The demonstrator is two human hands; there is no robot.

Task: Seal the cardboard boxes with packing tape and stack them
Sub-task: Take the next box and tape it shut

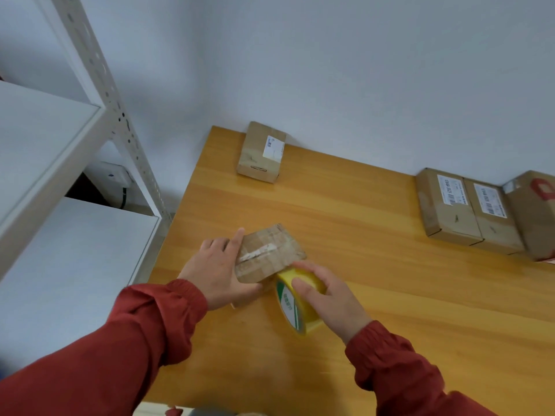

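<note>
the right hand (pixel 333 298) gripped the tape roll (pixel 295 307), fingers curled over its rim and thumb on the near side. the roll stood on edge, its printed face turned toward the left hand (pixel 216 271). the roll's far edge touched the near right corner of the box (pixel 270 253), so the task's thing lay just ahead and to the left of the grip, with no gap between them.

the left hand held the box's left side, thumb hooked under the near edge and forefinger stretched along the far left edge, pinning it to the table (pixel 360 340). the box sat slightly skewed. its pale seam (pixel 256 253) ran slantwise across the top, from the left hand's side toward the far right. by my reading the coming pull had to carry tape from the roll's corner across that top, so the seam's slant against the roll's rolling line was what mattered. whether a free tape end was already stuck down could not be made out.

farther off, one box (pixel 261 151) stood at the table's far edge by the wall. three more (pixel 447 205) sat side by side well to the right of the grip, none yet stacked.
</note>
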